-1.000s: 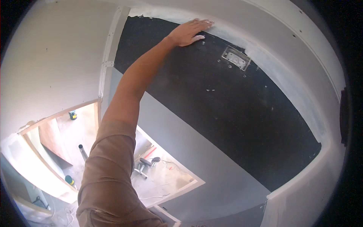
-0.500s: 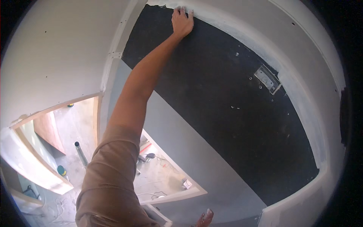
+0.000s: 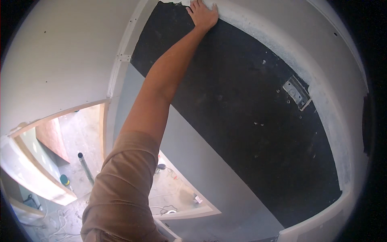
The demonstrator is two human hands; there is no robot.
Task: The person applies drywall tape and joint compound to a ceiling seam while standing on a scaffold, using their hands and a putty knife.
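My left hand point(image 3: 204, 16) reaches up at full arm's length and lies flat with its fingers spread. It rests on the white coated strip point(image 3: 278, 50) that runs along the curved edge of a large black surface point(image 3: 242, 141). The heel of the hand overlaps the black; the fingertips are at the picture's upper edge. Nothing shows in the hand, though what lies under the palm is hidden. A recessed metal electrical box point(image 3: 297, 93) sits in the black near the same strip, with small pale marks around it. My right hand is out of view.
A grey band point(image 3: 225, 173) borders the black. Pale wall panels point(image 3: 72, 52) with screw heads stand left. Below are timber-framed openings point(image 3: 103, 129), a metal pipe point(image 3: 85, 168), a green-topped container point(image 3: 64, 180) and loose cables point(image 3: 62, 224) on a dusty floor.
My left hand has slid a little to the right along the strip and flattened, its fingers spreading. My right hand, seen at the lower edge before, has left the picture.
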